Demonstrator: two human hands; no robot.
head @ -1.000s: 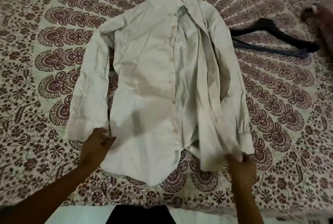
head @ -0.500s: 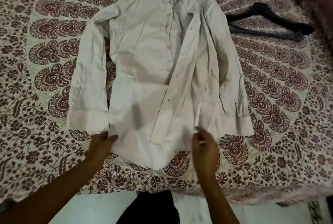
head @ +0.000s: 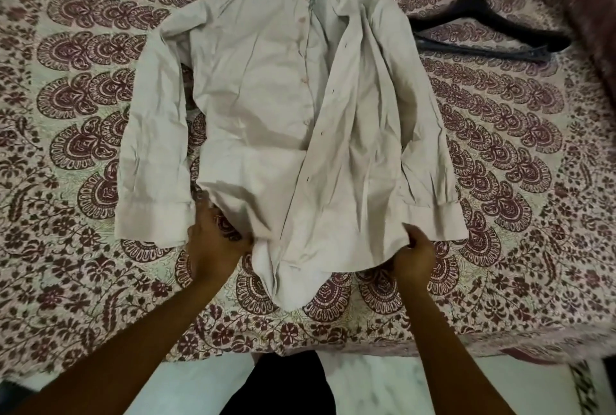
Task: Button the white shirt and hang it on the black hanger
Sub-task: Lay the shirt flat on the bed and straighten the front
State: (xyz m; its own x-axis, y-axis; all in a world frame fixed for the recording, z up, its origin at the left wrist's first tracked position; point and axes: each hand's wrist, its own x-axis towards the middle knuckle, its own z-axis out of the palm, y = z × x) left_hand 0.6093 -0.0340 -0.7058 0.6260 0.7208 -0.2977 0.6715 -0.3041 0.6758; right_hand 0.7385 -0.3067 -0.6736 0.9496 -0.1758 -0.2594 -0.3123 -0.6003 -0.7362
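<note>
My left grip [head: 213,241] is clamped on the bunched hem of the white shirt [head: 260,81]; my right grip [head: 413,256] pinches the hem's other side. A second ago the front lay open; now the buttonhole panel overlaps the button row, so buttoning can begin. Both forearms reach forward across the bed [head: 83,281]; the black hanger [head: 483,27] lies beyond, apart.

Shirt [head: 266,97] in left hand [head: 213,244], right hand [head: 415,256]

The left hand [head: 213,249] and right hand [head: 413,256] are bare, forearms [head: 443,348] bare too, black clothing [head: 276,388] below.
</note>
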